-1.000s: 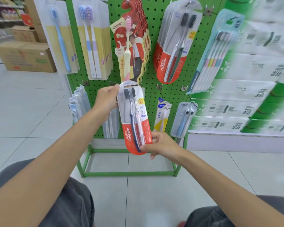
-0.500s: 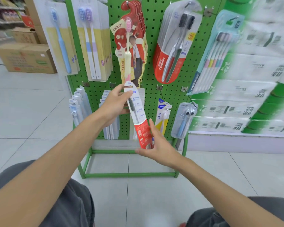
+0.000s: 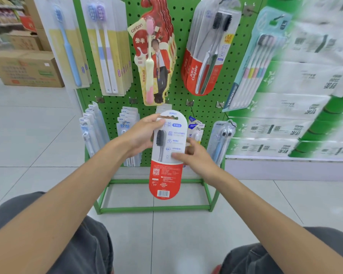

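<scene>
One toothbrush pack (image 3: 167, 175) hangs upright at the centre of the frame, its printed back facing the camera and one grey brush showing through. The left hand (image 3: 141, 135) has its grip closed on the pack's upper left edge, thumb on the front. The right hand (image 3: 198, 161) touches the pack's right side at mid-height; it is blurred, so I cannot tell whether that grip pinches. Behind, the green rack (image 3: 182, 22) carries five hanging stacks in its upper row.
</scene>
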### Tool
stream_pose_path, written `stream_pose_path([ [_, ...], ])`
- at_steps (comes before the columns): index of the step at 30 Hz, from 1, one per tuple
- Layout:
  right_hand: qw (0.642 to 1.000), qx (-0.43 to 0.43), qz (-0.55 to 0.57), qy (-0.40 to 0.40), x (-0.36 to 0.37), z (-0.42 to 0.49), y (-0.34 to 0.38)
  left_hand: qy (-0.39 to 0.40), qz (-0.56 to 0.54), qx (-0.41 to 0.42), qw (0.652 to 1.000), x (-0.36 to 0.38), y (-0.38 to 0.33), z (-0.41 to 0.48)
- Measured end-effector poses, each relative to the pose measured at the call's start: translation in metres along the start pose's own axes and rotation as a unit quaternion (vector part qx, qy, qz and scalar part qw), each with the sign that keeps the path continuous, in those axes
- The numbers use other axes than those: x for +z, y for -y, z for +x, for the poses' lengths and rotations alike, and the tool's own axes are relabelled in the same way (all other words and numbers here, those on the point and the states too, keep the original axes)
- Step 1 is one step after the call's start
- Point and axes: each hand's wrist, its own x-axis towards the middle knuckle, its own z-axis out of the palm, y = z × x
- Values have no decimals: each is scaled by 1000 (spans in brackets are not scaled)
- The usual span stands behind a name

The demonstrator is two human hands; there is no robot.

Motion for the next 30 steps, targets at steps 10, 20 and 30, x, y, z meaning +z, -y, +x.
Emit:
stream_pose_path([
  [10, 994, -65, 34, -79, -31, 9, 36, 74, 13, -27, 997, 9, 8, -1],
  [20, 948, -160, -262, -81, 5, 2, 27, -15, -112, 6, 994, 9, 2, 2],
  [30, 988, -117, -103, 0, 1, 2, 29, -10, -138, -4, 990, 7, 0, -1],
])
